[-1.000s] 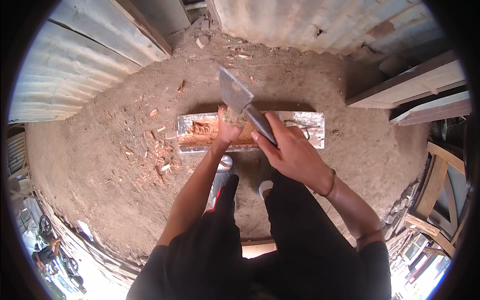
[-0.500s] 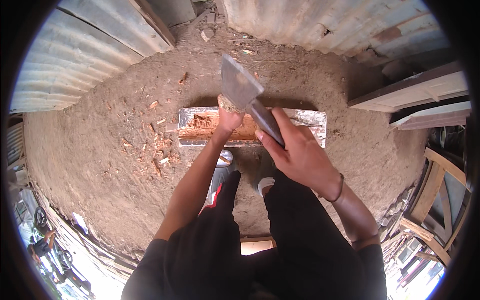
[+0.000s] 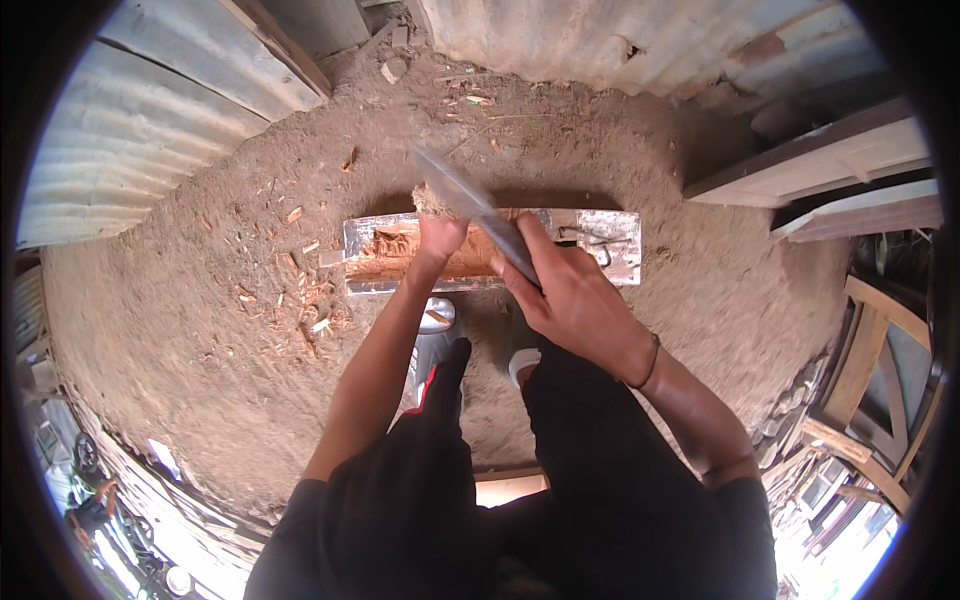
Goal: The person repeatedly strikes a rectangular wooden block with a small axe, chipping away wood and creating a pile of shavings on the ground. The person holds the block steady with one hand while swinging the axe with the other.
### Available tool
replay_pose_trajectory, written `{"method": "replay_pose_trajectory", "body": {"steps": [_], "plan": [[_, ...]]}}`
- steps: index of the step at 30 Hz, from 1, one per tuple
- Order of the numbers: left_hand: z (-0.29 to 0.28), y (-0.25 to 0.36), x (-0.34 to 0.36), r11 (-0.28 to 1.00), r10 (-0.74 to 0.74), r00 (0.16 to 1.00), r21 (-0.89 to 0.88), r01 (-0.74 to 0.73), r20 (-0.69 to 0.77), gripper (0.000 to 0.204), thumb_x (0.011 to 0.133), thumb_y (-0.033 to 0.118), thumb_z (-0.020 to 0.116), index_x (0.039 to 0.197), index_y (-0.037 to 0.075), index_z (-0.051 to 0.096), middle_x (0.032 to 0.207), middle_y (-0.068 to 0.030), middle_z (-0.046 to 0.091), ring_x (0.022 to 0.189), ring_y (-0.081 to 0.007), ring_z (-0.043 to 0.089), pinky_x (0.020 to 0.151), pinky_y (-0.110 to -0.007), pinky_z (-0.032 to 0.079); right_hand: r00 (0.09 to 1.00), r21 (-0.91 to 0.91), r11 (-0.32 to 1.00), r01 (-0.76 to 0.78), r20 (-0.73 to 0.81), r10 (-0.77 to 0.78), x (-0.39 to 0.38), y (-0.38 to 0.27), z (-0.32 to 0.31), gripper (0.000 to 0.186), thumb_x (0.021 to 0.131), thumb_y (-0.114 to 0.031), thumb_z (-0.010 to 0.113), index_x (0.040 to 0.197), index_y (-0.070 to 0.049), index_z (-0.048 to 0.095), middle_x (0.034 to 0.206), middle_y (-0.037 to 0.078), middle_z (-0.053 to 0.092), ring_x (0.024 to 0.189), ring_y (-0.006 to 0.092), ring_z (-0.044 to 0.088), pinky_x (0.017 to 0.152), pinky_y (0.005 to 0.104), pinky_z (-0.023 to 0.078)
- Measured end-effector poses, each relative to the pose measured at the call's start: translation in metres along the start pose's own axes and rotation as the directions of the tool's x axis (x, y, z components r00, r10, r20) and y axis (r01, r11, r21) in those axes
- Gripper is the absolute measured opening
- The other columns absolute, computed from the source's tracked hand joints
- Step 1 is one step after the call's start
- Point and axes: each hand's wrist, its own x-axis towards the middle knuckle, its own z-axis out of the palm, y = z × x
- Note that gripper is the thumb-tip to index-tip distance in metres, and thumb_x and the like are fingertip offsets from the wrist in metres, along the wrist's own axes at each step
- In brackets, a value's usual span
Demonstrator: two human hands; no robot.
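My right hand (image 3: 580,300) is closed round the dark handle of a wide metal blade tool (image 3: 452,182), slightly blurred, angled up and left. My left hand (image 3: 442,238) grips a rough, pale, fibrous piece (image 3: 427,201) just under the blade; whether the blade touches it is unclear. Behind both hands, on the dirt ground, lies a weathered wooden block (image 3: 615,265) with a hollowed, splintered reddish cavity (image 3: 385,255) and a bent metal piece (image 3: 604,240) at its right end. My feet are on the near side of the block.
Wood chips (image 3: 310,320) litter the dirt (image 3: 200,330). Corrugated sheets (image 3: 130,150) stand at left and back. Old door panels (image 3: 810,165) lean at right, above a wooden frame (image 3: 870,350). Motorbike parts and what looks like a person (image 3: 105,495) show at lower left.
The blade rose, then came down and left, and now looks narrower and blurred. Both my hands sit slightly left of where they were half a second ago, partly from camera movement.
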Motion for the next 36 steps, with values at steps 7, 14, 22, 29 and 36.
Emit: {"method": "replay_pose_trajectory", "body": {"steps": [7,14,22,29,36], "plan": [[-0.005,0.027,0.006,0.953,-0.189,0.980,-0.226,0.199,0.067,0.023,0.092,0.018,0.070,0.110,0.006,0.073,0.108,-0.0140,0.076,0.106,-0.0390,0.068,0.100,-0.051,0.046,0.991,0.290,0.957,-0.017,-0.124,0.055,-0.005,-0.026,-0.030,0.033,0.106,-0.022,0.066,0.126,0.000,0.053,0.074,0.015,0.065,0.066,0.0271,0.071,0.061,0.0386,0.051],[-0.019,0.069,0.020,0.743,-0.206,0.947,-0.591,0.315,0.245,0.030,0.078,0.028,0.087,0.095,0.005,0.077,0.095,-0.0149,0.078,0.089,-0.0351,0.074,0.085,-0.046,0.056,0.959,0.488,0.833,-0.260,0.033,0.280,-0.018,-0.035,-0.041,0.039,0.107,-0.023,0.064,0.133,0.002,0.050,0.078,0.016,0.066,0.071,0.0253,0.070,0.063,0.0384,0.053],[0.009,0.105,0.023,0.927,0.067,0.859,-0.349,0.134,0.507,0.037,0.060,0.017,0.076,0.095,0.005,0.076,0.082,-0.0189,0.073,0.084,-0.0403,0.072,0.078,-0.049,0.057,0.870,0.676,0.605,-0.421,0.112,0.480,-0.056,0.000,-0.029,0.035,0.109,-0.026,0.057,0.131,0.001,0.051,0.069,0.004,0.054,0.048,0.0104,0.049,0.044,0.0260,0.041],[0.021,0.086,0.014,0.922,0.109,0.847,-0.372,0.110,0.520,0.032,0.060,0.016,0.073,0.090,0.003,0.071,0.078,-0.0202,0.070,0.081,-0.0411,0.071,0.077,-0.051,0.055,0.871,0.692,0.658,-0.298,-0.085,0.483,-0.083,0.009,-0.019,0.041,0.109,-0.030,0.056,0.132,0.003,0.049,0.072,0.006,0.053,0.051,0.0121,0.052,0.045,0.0262,0.042],[0.027,0.090,0.015,0.941,0.137,0.782,-0.328,0.090,0.608,0.028,0.063,0.016,0.074,0.088,0.004,0.070,0.077,-0.0209,0.070,0.081,-0.0424,0.071,0.077,-0.053,0.055,0.953,0.193,0.958,-0.214,-0.174,0.248,-0.119,0.097,0.048,0.042,0.103,-0.020,0.068,0.132,0.007,0.052,0.100,0.014,0.066,0.076,0.0253,0.068,0.063,0.0398,0.054]]}}
